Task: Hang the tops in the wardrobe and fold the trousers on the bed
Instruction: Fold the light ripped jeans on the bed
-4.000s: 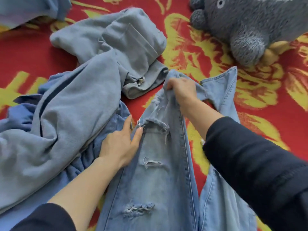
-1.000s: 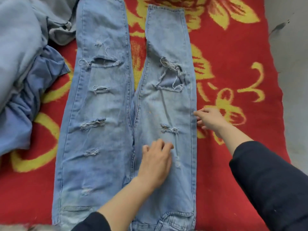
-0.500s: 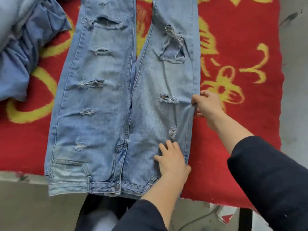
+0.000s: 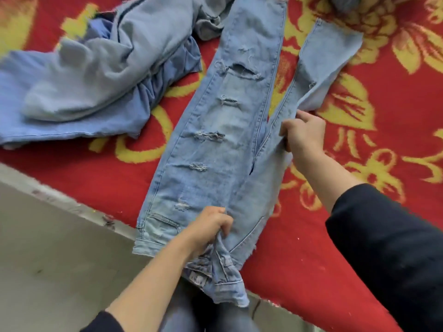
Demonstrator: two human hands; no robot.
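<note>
Now the left hand (image 4: 211, 226) grips the jeans (image 4: 215, 144) by the waistband at the bed (image 4: 72, 168)'s near edge, the right hand (image 4: 303, 134) pinches a leg; the seams should line up.

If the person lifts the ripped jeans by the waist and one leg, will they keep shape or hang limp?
Probably limp: the ripped jeans already bunch where the left hand grips the waist and fold where the right hand grips the leg. The free leg would likely sag. Fingers might snag the frayed rips.
</note>
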